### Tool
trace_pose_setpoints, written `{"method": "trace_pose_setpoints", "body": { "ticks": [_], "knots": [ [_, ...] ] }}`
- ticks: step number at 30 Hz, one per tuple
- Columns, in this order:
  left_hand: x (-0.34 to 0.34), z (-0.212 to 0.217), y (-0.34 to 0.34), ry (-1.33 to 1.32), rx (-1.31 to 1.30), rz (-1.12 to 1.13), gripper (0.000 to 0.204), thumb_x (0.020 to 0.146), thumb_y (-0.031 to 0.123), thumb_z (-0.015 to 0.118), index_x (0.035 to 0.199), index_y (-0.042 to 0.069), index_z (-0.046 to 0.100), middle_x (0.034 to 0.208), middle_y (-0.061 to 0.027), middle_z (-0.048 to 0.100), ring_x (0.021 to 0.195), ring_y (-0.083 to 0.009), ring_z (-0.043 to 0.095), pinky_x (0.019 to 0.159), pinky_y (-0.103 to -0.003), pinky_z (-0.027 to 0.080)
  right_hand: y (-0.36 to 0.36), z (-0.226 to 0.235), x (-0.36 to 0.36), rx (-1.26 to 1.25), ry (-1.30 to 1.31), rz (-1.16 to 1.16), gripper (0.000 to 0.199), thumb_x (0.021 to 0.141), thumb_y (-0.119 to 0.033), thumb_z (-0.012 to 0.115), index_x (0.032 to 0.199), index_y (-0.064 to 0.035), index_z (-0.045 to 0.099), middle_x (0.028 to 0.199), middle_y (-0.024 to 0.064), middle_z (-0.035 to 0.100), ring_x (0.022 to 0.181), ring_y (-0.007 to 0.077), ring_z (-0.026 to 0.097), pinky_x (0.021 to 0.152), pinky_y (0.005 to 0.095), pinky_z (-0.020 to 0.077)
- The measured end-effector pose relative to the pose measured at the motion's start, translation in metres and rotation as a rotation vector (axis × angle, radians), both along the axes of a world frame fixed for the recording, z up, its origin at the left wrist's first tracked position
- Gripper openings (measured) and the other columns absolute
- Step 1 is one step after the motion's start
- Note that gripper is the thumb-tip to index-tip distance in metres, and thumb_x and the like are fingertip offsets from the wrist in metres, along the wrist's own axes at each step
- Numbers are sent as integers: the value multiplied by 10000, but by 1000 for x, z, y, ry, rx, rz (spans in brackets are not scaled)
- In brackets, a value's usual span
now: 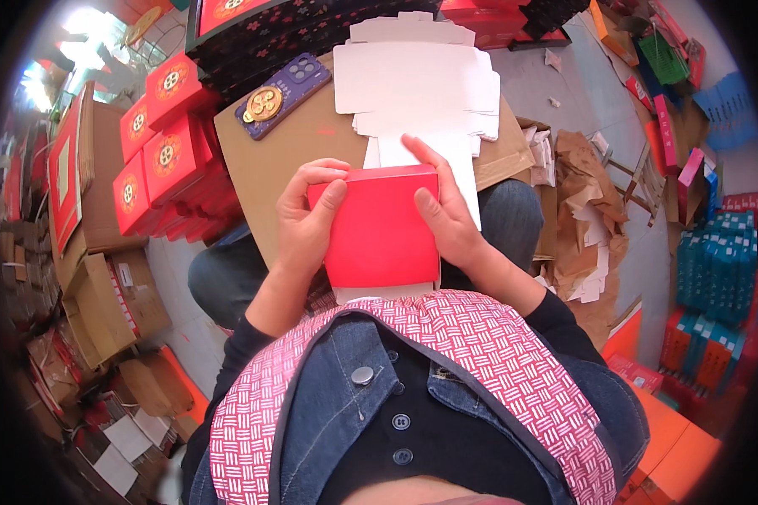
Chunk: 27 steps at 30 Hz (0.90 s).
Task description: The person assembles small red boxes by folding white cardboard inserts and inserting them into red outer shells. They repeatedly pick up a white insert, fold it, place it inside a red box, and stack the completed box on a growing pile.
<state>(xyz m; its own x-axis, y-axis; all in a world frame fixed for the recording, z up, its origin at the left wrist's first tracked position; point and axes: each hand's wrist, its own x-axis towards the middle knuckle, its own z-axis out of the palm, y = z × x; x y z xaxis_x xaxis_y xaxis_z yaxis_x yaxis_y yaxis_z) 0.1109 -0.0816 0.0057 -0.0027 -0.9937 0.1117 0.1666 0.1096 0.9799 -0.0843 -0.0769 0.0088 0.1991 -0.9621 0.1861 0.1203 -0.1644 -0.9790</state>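
Note:
Close to my lap is a red cardboard box (381, 231) with a plain top face and a pale strip along its near edge. My left hand (309, 210) grips its left side, the thumb on the upper left corner and the fingers curled past the far edge. On the other side my right hand (451, 215) holds the box, thumb against the right edge and index finger stretched out beyond the far edge. Flat white die-cut carton blanks (413, 80) lie stacked just past the box, partly hidden by it. They rest on a brown cardboard surface (248, 189).
A phone in a dark patterned case (285, 94) with a gold round piece lies beyond my left hand. Red boxes (173, 156) are stacked to the left. A black floral carton (312, 34) stands at the far side. Crumpled brown paper (585, 219) and teal packages (716, 269) are on the right.

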Motion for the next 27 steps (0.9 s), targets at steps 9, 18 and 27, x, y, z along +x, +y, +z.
{"method": "trace_pose_setpoints", "body": {
  "ticks": [9, 18, 27],
  "knots": [
    [-14, 18, -24, -75, -23, -54, 123, 872, 12, 621, 988, 23, 581, 1106, -134, 605, 1060, -202, 553, 963, -325, 419, -16, 17, -33, -62, 240, -28, 669, 940, -213, 555, 1453, 2, 184, 1375, 174, 407, 1205, 242, 480, 997, 356, 391],
    [19, -15, -66, 152, 358, 147, 158, 968, 170, 535, 1062, 44, 557, 1031, -64, 619, 944, -163, 608, 845, -310, 526, -56, -133, -272, 207, 91, -979, 220, 925, -169, 575, 1029, 11, 647, 942, 50, 663, 856, 137, 637, 763, 258, 516],
    [15, -19, -53, -15, 353, 132, 163, 977, 195, 516, 1059, 57, 545, 1056, -56, 610, 980, -170, 595, 881, -326, 510, -179, -327, -363, 270, 921, -841, 359, 797, -199, 661, 1122, -50, 634, 1086, 150, 647, 1016, 310, 616, 892, 388, 483]
  ]
}}
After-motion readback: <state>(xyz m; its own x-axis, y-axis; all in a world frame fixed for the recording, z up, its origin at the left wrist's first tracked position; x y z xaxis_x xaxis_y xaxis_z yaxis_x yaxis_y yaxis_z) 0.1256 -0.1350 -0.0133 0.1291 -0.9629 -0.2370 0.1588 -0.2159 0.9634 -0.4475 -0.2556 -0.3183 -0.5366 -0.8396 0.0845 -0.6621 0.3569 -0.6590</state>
